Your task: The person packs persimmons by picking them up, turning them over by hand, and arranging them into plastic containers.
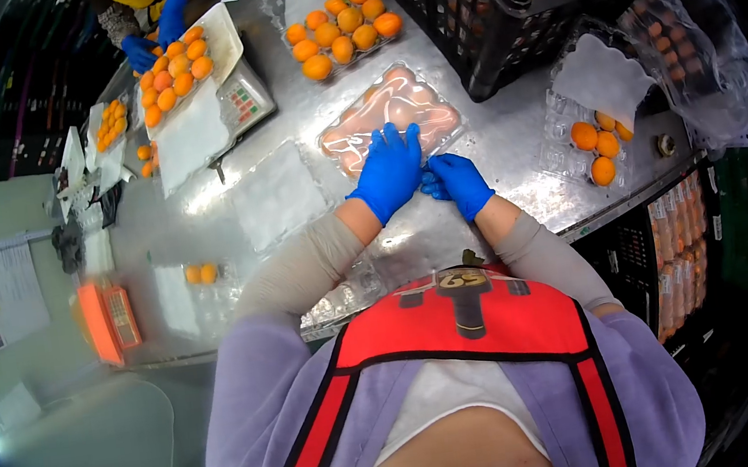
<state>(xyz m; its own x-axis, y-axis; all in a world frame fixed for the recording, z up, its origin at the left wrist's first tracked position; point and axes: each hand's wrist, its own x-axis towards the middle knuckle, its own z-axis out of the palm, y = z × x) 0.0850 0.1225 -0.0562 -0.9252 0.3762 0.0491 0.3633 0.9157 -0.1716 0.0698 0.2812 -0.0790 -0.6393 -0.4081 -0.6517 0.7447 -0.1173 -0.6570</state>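
A clear plastic clamshell box (391,105) with round fruit inside lies lid-down on the metal table in front of me. My left hand (391,168), in a blue glove, rests on its lid with fingers stretched out flat. At the near right corner of the box is my right hand (459,184), also gloved, its fingers curled and closed on the box's edge. The thumb and fingertips there are partly hidden. Behind the box stands an open tray of orange fruits (349,20).
A black crate (516,25) of packed boxes stands at the far right. Right of me lies a partly filled tray (603,145). A co-worker's gloved hands (154,36) touch fruit on a scale (244,100). An orange device (109,322) sits left; two fruits (201,273) lie nearby.
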